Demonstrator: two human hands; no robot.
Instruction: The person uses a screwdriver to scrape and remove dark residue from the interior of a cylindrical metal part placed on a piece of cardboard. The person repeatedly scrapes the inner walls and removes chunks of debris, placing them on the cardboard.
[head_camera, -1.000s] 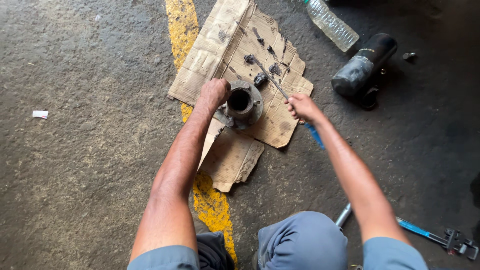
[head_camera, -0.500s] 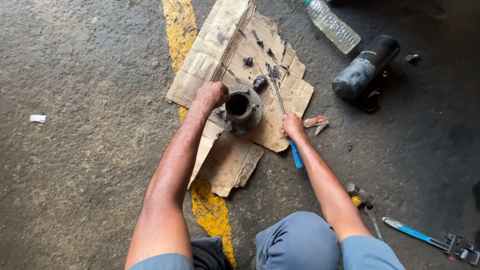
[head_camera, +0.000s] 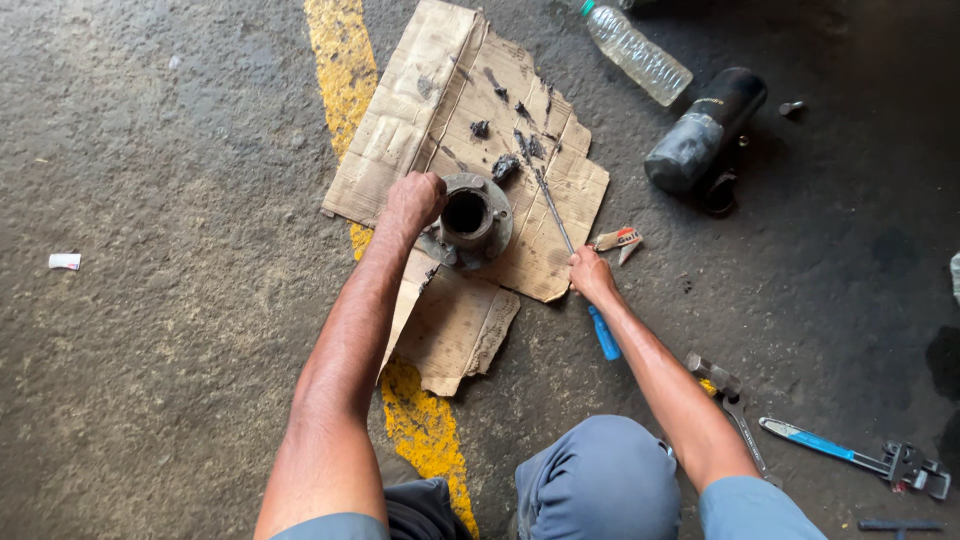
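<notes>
A round metal hub (head_camera: 470, 218) with a dark centre hole rests on a greasy sheet of cardboard (head_camera: 430, 110). My left hand (head_camera: 412, 200) grips the hub's left edge. My right hand (head_camera: 592, 275) is closed on a long screwdriver (head_camera: 565, 235) with a blue handle, at the cardboard's right edge. The shaft lies low across the cardboard, its tip pointing up towards several small black grease-covered bits (head_camera: 505, 165).
A clear plastic bottle (head_camera: 637, 52) and a black cylinder (head_camera: 705, 130) lie at the upper right. A small crumpled wrapper (head_camera: 618, 240) sits beside my right hand. A hammer (head_camera: 725, 395) and a blue-handled pipe wrench (head_camera: 850, 460) lie at lower right. A yellow line (head_camera: 345, 70) crosses the asphalt.
My right hand moved down and left from beside the hub to the cardboard's right edge, carrying the screwdriver with it. My left hand stayed on the hub.
</notes>
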